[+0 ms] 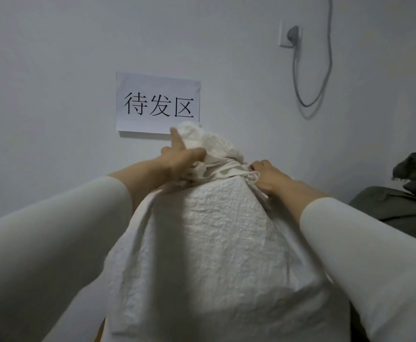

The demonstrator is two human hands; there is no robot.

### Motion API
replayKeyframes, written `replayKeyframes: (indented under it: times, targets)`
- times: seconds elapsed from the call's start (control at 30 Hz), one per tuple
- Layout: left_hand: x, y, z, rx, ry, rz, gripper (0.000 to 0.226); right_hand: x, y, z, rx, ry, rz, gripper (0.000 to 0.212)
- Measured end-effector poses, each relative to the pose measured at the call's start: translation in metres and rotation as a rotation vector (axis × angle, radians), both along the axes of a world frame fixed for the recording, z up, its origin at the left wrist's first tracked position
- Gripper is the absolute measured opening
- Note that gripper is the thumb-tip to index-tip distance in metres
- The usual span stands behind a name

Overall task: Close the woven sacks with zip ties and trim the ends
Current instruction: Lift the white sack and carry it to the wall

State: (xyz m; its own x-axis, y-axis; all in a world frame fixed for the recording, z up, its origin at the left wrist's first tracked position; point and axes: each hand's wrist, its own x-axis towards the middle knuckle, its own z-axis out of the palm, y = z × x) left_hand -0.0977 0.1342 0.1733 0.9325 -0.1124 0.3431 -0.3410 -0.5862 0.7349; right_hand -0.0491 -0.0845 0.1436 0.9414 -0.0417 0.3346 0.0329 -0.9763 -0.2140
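White woven sack (pixel 216 243) upright, its supporting surface hidden; dark grey-green fabric heap (pixel 399 203) just right.

My long, smooth, off-white fabric sleeves (pixel 364 243) cover both my arms to the wrists, leaving my hands bare.

The bulging white sack (pixel 216 243) is filling the middle, blocking any straight reach forward. The wall (pixel 53 70) is standing close behind its gathered neck, leaving little room there. Dark green fabric (pixel 404 198), perhaps another sack, is crowding the right; the left side is lying open.
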Motion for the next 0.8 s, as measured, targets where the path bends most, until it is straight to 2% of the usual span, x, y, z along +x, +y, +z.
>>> replayKeyframes:
  times: [0.07, 0.13, 0.2, 0.3, 0.43, 0.53, 0.6, 0.67, 0.73, 0.8]
  targets:
    - [-0.029, 0.001, -0.011, 0.335, -0.109, 0.062, 0.112, 0.006, -0.002, -0.007, 0.000, 0.053, 0.005, 0.054]
    - [-0.049, 0.004, -0.031, 0.622, -0.179, -0.018, 0.116, 0.009, -0.002, -0.011, -0.020, 0.060, 0.021, 0.056]
    - [-0.053, 0.011, -0.049, 0.761, -0.212, -0.031, 0.118, 0.005, 0.002, -0.011, -0.050, 0.038, 0.022, 0.059]
    - [-0.040, 0.013, -0.060, 0.748, -0.275, 0.078, 0.113, -0.017, 0.013, -0.009, -0.030, -0.110, -0.039, 0.043]
    - [-0.020, 0.002, -0.075, 0.833, -0.452, 0.269, 0.072, -0.061, 0.034, -0.013, 0.116, -0.297, -0.091, 0.039]
    - [-0.015, 0.005, -0.103, 0.775, -0.350, 0.206, 0.052, -0.092, 0.041, -0.042, 0.109, -0.342, 0.050, 0.039]
    - [-0.013, 0.010, -0.118, 0.672, -0.255, 0.141, 0.062, -0.105, 0.041, -0.071, -0.033, -0.233, 0.111, 0.048]
    - [-0.011, 0.013, -0.126, 0.673, -0.198, 0.096, 0.083, -0.107, 0.037, -0.099, -0.187, -0.071, 0.084, 0.072]
    - [-0.009, 0.013, -0.127, 0.715, -0.142, 0.068, 0.103, -0.100, 0.035, -0.115, -0.221, 0.002, 0.043, 0.090]
    - [-0.006, 0.010, -0.126, 0.755, -0.129, 0.078, 0.110, -0.090, 0.031, -0.117, -0.203, 0.006, 0.036, 0.094]
